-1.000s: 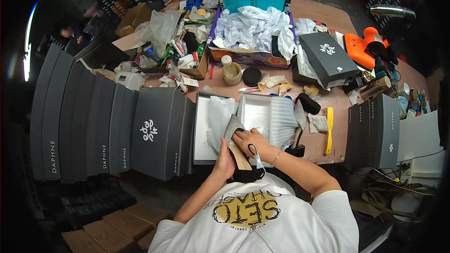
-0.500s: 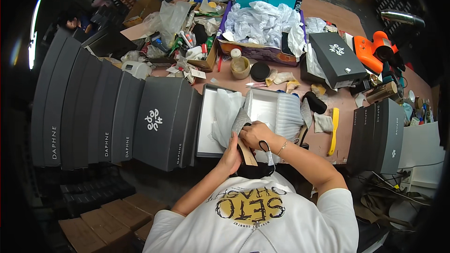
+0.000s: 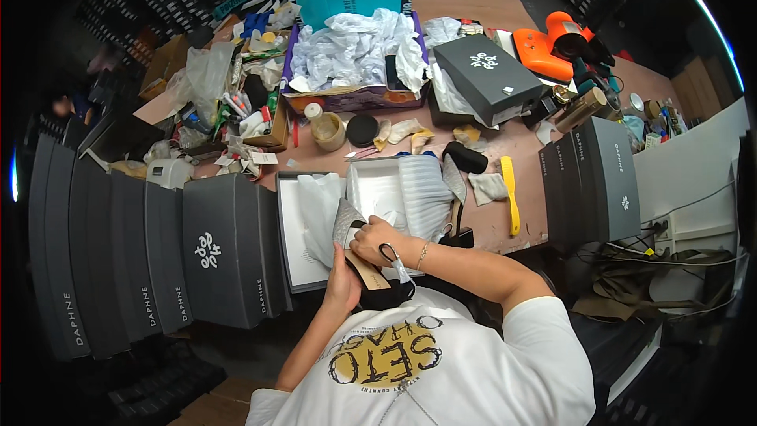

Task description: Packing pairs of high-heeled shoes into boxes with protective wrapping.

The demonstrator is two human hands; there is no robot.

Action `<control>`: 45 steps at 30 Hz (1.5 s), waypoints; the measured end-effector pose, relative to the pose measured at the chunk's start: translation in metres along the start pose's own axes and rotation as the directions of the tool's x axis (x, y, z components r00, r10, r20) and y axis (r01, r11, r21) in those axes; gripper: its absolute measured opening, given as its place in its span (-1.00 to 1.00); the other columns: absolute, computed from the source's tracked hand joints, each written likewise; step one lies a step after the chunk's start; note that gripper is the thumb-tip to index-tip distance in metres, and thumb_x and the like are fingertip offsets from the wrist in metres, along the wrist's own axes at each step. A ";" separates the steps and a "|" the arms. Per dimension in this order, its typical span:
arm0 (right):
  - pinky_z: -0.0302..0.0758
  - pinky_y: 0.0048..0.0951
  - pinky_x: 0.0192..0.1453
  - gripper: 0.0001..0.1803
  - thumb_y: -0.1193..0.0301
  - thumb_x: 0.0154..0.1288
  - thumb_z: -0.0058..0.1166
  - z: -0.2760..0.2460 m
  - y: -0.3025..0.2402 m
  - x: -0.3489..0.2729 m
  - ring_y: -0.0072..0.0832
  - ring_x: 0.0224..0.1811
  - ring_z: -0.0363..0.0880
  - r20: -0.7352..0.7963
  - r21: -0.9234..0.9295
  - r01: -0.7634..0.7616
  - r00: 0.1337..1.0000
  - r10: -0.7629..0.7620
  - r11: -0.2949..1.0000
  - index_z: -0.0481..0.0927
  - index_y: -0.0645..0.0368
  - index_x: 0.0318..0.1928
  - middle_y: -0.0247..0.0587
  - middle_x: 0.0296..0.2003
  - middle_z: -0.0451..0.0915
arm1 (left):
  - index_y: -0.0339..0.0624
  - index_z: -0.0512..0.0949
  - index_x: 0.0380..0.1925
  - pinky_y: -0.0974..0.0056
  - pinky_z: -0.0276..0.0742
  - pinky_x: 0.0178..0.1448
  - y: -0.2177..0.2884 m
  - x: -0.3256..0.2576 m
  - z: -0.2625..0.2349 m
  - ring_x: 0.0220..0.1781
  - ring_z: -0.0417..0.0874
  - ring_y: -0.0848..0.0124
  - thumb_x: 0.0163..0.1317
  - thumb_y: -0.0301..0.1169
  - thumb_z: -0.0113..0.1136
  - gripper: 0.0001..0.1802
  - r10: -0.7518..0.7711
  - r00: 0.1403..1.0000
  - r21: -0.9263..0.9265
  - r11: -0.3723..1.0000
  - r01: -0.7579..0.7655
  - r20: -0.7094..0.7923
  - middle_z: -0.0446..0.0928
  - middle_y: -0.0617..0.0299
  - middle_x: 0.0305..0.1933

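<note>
My left hand (image 3: 342, 288) grips a black shoe (image 3: 384, 292) with a tan insole, held just above my chest at the table's near edge. My right hand (image 3: 377, 240) rests on top of the shoe's front and has small black-handled scissors (image 3: 393, 259) hooked on its fingers, blades pointing toward me. A silvery patterned piece (image 3: 344, 222) sticks up from under my right hand. Right behind the hands stands an open shoe box (image 3: 293, 246) lined with white tissue paper (image 3: 412, 197).
A row of dark grey shoe boxes (image 3: 213, 248) stands on edge at the left, more (image 3: 590, 181) at the right. A yellow comb (image 3: 510, 196), black shoe (image 3: 464, 158), tape roll (image 3: 328, 130), paper-filled carton (image 3: 355, 51), orange tool (image 3: 548, 47) and clutter fill the table beyond.
Both hands stay on the shoe in front of the open box. My right hand has shifted slightly on it with the scissors. The view has tilted a little.
</note>
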State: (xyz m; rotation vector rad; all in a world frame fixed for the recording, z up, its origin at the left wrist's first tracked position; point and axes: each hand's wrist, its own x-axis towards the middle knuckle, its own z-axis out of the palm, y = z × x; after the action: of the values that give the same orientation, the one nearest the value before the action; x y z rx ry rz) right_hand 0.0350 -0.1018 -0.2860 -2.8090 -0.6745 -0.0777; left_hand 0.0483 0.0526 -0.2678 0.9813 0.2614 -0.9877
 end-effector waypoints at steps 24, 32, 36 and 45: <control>0.29 -0.01 0.14 -0.29 -0.07 0.39 -0.30 -0.010 -0.023 0.039 0.21 -0.06 0.45 0.188 0.667 -0.482 0.847 0.497 0.569 0.47 0.50 -0.18 0.33 -0.19 0.51 | -0.07 0.05 0.37 0.00 0.07 0.45 0.033 0.013 -0.026 0.41 0.17 0.15 0.23 0.41 -0.37 -0.07 0.039 0.996 0.102 0.994 -0.030 -0.085 0.16 0.10 0.38; 0.10 0.13 0.26 -0.19 -0.20 0.35 -0.35 0.031 -0.050 0.059 0.16 0.08 0.37 -0.236 0.697 -0.308 0.754 0.613 0.647 0.49 0.46 -0.14 0.41 -0.02 0.42 | -0.10 0.32 0.12 0.20 0.54 0.03 0.068 0.077 -0.034 -0.01 0.56 0.35 0.43 -0.08 -0.13 -0.57 0.103 0.995 0.113 0.988 -0.101 -0.015 0.47 0.22 -0.03; 0.19 0.03 0.20 -0.23 -0.15 0.35 -0.29 -0.026 -0.036 0.056 0.11 0.13 0.33 0.236 0.716 -0.481 0.849 0.473 0.506 0.51 0.47 -0.14 0.42 0.02 0.38 | -0.08 0.31 0.15 0.25 0.49 0.06 0.070 0.061 -0.028 -0.04 0.55 0.38 0.41 -0.09 -0.09 -0.56 0.164 0.985 0.098 0.982 -0.160 -0.043 0.46 0.24 -0.03; -0.15 0.21 0.41 -0.29 -0.04 0.39 -0.29 -0.037 -0.054 0.021 0.12 0.19 0.21 0.119 0.542 -0.321 0.944 0.307 0.777 0.24 0.38 0.23 0.30 0.05 0.32 | -0.08 0.29 0.19 0.22 0.53 0.03 0.070 0.051 -0.019 -0.12 0.58 0.31 0.46 -0.11 -0.19 -0.57 0.210 0.977 0.056 0.976 -0.211 0.030 0.49 0.09 -0.13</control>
State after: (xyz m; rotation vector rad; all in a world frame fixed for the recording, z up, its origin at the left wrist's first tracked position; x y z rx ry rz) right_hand 0.0299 -0.0554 -0.2357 -2.3061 -0.1696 0.1882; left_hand 0.1366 0.0508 -0.2685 1.0274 0.1059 -0.8164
